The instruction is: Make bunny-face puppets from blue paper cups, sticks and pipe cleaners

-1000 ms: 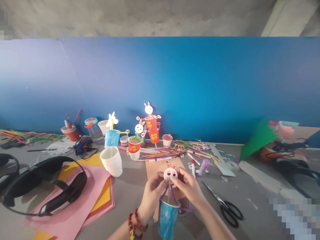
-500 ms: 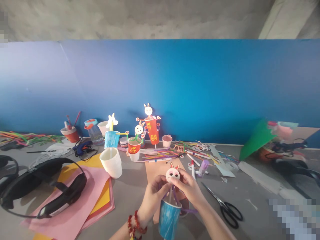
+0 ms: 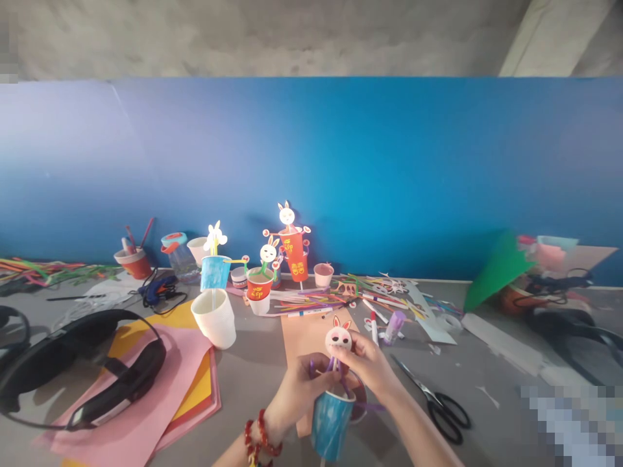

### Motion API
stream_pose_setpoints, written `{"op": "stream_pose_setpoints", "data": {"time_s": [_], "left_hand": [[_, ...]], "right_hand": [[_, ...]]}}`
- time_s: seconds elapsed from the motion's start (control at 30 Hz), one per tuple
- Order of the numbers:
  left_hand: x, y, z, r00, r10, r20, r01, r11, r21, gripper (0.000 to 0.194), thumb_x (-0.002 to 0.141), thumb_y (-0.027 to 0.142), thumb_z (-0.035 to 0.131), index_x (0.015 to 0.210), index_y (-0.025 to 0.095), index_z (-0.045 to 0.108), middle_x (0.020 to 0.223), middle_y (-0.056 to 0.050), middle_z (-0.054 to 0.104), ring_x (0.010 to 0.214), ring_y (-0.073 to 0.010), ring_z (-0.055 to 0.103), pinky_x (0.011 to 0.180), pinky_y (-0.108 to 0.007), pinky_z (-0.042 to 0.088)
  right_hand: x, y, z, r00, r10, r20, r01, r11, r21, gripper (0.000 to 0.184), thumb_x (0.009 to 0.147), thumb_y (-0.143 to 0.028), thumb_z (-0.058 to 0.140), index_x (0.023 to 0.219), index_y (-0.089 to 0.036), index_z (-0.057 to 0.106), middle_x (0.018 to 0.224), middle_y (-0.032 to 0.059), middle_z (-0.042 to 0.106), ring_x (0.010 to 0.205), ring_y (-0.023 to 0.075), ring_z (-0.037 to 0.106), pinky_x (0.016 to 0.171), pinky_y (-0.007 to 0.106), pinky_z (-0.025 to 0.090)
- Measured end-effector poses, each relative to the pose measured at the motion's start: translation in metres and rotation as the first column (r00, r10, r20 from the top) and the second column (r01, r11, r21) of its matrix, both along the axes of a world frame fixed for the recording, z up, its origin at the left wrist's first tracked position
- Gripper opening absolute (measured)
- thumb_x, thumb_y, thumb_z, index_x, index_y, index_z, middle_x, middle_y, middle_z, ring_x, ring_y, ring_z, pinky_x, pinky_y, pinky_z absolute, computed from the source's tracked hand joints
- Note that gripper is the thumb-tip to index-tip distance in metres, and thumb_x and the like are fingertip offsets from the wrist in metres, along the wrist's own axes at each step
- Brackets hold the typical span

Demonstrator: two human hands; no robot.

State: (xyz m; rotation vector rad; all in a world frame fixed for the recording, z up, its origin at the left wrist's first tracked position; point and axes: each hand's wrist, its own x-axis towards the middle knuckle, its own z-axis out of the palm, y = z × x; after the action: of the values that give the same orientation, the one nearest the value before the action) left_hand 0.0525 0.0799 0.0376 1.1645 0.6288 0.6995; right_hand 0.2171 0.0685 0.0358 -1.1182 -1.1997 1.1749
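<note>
Holds the puppet over the desk, well apart from its back edge. Pinches the rabbit head between thumb and fingers of the right hand; closes the left hand on the purple strips just beneath, above the rim of the blue cup. Cannot tell about gripping the stick there too. Tilts the long axis slightly right of upright, with ears upward, face toward the camera, cup mouth up and stick end poking out below.
</note>
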Motion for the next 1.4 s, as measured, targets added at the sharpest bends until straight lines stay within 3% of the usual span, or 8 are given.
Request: {"op": "stream_pose_setpoints", "data": {"time_s": [0.27, 0.47, 0.53, 0.67, 1.0, 1.07, 1.23, 1.4], "left_hand": [[0.0, -0.001, 0.005, 0.962, 0.178, -0.206, -0.128, 0.964, 0.232, 0.031, 0.074, 0.045, 0.076, 0.067, 0.016, 0.067, 0.061, -0.002, 0.072, 0.059, -0.0192, 0.068, 0.056, -0.024, 0.046], [0.0, 0.0, 0.005, 0.973, 0.099, -0.208, -0.062, 0.982, 0.18, 0.031, 0.082, 0.044, 0.065, 0.079, 0.014, 0.072, 0.073, -0.007, 0.075, 0.066, -0.0215, 0.068, 0.063, -0.028, 0.048], [-0.001, 0.0, 0.006, 0.943, 0.174, -0.285, -0.077, 0.944, 0.321, 0.029, 0.086, 0.038, 0.06, 0.077, 0.014, 0.074, 0.074, -0.007, 0.074, 0.068, -0.0203, 0.065, 0.063, -0.027, 0.045], [-0.002, -0.001, 0.009, 0.819, 0.377, -0.431, -0.03, 0.78, 0.625, 0.025, 0.087, 0.025, 0.055, 0.074, 0.018, 0.076, 0.073, -0.005, 0.071, 0.07, -0.0189, 0.061, 0.063, -0.026, 0.039], [-0.003, -0.005, 0.009, 0.773, 0.461, -0.437, -0.011, 0.697, 0.717, 0.025, 0.09, 0.024, 0.054, 0.077, 0.02, 0.076, 0.078, -0.005, 0.069, 0.072, -0.0183, 0.062, 0.066, -0.025, 0.042], [-0.003, -0.004, 0.009, 0.792, 0.431, -0.433, -0.023, 0.729, 0.684, 0.024, 0.089, 0.025, 0.055, 0.077, 0.02, 0.076, 0.078, -0.005, 0.071, 0.073, -0.019, 0.064, 0.066, -0.025, 0.042], [-0.003, 0.001, 0.009, 0.929, 0.209, -0.307, -0.092, 0.93, 0.356, 0.028, 0.087, 0.038, 0.06, 0.083, 0.016, 0.076, 0.072, -0.005, 0.075, 0.066, -0.0198, 0.067, 0.06, -0.025, 0.046], [-0.004, 0.003, 0.002, 0.952, 0.213, -0.218, -0.159, 0.957, 0.242, 0.03, 0.081, 0.042, 0.068, 0.081, 0.013, 0.075, 0.071, -0.006, 0.075, 0.064, -0.0199, 0.067, 0.058, -0.025, 0.047]], "right_hand": [[-0.005, 0.001, -0.009, 0.973, -0.172, 0.151, 0.165, 0.985, 0.058, 0.028, 0.078, -0.043, 0.071, 0.082, -0.015, 0.068, 0.064, 0.0, 0.059, 0.059, 0.0149, 0.053, 0.053, 0.023, 0.04], [-0.004, 0.0, -0.009, 0.983, -0.142, 0.113, 0.137, 0.989, 0.05, 0.031, 0.08, -0.046, 0.068, 0.085, -0.015, 0.068, 0.066, 0.0005, 0.059, 0.059, 0.0154, 0.053, 0.054, 0.024, 0.042], [-0.003, 0.0, -0.01, 0.981, -0.143, 0.129, 0.136, 0.989, 0.055, 0.032, 0.08, -0.047, 0.068, 0.085, -0.015, 0.068, 0.066, 0.0006, 0.059, 0.059, 0.0153, 0.052, 0.053, 0.023, 0.042], [-0.002, 0.001, -0.012, 0.968, -0.174, 0.183, 0.162, 0.984, 0.075, 0.033, 0.081, -0.048, 0.068, 0.085, -0.015, 0.069, 0.066, 0.0016, 0.06, 0.06, 0.016, 0.053, 0.053, 0.023, 0.043], [-0.003, 0.002, -0.013, 0.977, -0.159, 0.143, 0.149, 0.986, 0.074, 0.037, 0.081, -0.052, 0.068, 0.084, -0.016, 0.067, 0.065, -0.0006, 0.057, 0.058, 0.0145, 0.051, 0.052, 0.023, 0.042], [-0.003, 0.002, -0.012, 0.979, -0.154, 0.133, 0.145, 0.986, 0.076, 0.036, 0.081, -0.052, 0.068, 0.084, -0.016, 0.067, 0.066, -0.0002, 0.059, 0.06, 0.015, 0.053, 0.054, 0.023, 0.042], [-0.003, 0.001, -0.006, 0.991, -0.118, 0.067, 0.115, 0.992, 0.054, 0.041, 0.078, -0.053, 0.071, 0.092, -0.015, 0.07, 0.075, 0.0026, 0.066, 0.067, 0.018, 0.06, 0.061, 0.025, 0.047], [-0.003, 0.001, -0.004, 0.995, -0.09, 0.053, 0.088, 0.996, 0.033, 0.044, 0.077, -0.055, 0.072, 0.094, -0.014, 0.071, 0.076, 0.0037, 0.068, 0.069, 0.0193, 0.062, 0.063, 0.026, 0.049]]}}
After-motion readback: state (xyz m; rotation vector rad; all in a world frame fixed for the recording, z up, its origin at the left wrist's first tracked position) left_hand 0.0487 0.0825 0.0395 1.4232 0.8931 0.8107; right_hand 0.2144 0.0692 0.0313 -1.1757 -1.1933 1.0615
